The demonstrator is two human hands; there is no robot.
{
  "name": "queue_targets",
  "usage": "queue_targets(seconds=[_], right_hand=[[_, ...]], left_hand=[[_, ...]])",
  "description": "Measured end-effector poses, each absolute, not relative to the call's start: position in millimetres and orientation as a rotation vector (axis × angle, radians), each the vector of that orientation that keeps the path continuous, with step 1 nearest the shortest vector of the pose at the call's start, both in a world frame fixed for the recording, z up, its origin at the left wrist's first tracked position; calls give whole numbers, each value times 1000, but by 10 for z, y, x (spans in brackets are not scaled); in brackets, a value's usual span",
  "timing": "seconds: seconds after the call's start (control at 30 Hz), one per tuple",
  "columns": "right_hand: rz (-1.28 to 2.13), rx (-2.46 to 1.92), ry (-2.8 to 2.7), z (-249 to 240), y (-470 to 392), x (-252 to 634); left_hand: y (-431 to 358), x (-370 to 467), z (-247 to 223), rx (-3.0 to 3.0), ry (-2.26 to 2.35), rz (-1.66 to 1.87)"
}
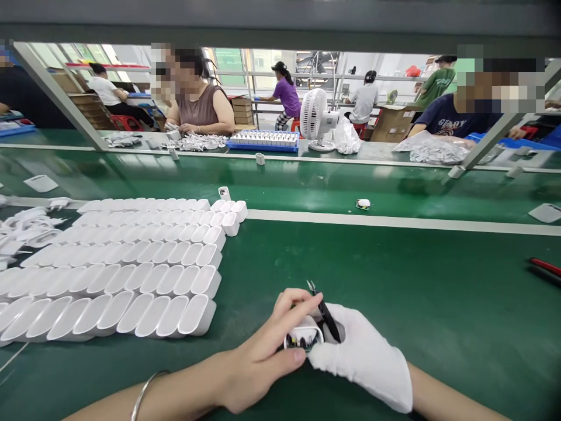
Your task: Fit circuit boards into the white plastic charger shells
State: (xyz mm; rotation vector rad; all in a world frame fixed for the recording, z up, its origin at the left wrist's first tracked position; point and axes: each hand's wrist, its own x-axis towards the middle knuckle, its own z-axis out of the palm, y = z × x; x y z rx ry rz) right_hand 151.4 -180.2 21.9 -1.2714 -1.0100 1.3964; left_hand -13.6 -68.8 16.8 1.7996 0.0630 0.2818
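Near the front edge of the work surface, my bare left hand (258,356) is closed around a small white plastic charger housing (316,331). The open end of the housing faces me, and a circuit board (302,340) shows inside. My right hand (363,351), in a white glove, grips black tweezers (328,320) whose forked metal tip points up and away from me. The gloved thumb and fingers also touch the right side of the housing. Part of the housing is hidden by my fingers.
Rows of white housings (162,310) stand to the left, beside a heap of white plug parts (30,228). A loose circuit board (363,204) lies on the green belt (307,187). Red and black pen-like tools (546,270) lie at right. Beyond are a fan (314,114) and several people.
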Motion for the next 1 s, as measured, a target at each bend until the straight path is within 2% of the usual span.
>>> queue_targets(seconds=[0.13, 0.27, 0.5, 0.73, 0.8, 0.9, 1.0], right_hand=[[1343, -1343, -911, 192, -1801, 1499], [1186, -1494, -853, 168, -1791, 1532], [1117, -1539, -794, 112, -1796, 1508], [1250, -1592, -816, 157, -1736, 1578], [1060, -1728, -1026, 170, -1773, 1660], [462, -1876, -1347, 143, -1869, 1784], [181, -1811, -1521, 88, -1930, 1843]], left_hand=[[-755, -157, 107, 1824, 196, 295], [-760, -42, 56, 1485, 406, 368], [-750, 60, 219, 1276, 474, 285], [-746, 50, 181, 1193, 632, 263], [-722, 49, 175, 1139, 701, 262], [-682, 51, 188, 1041, 741, 294], [-660, 61, 204, 1015, 762, 319]])
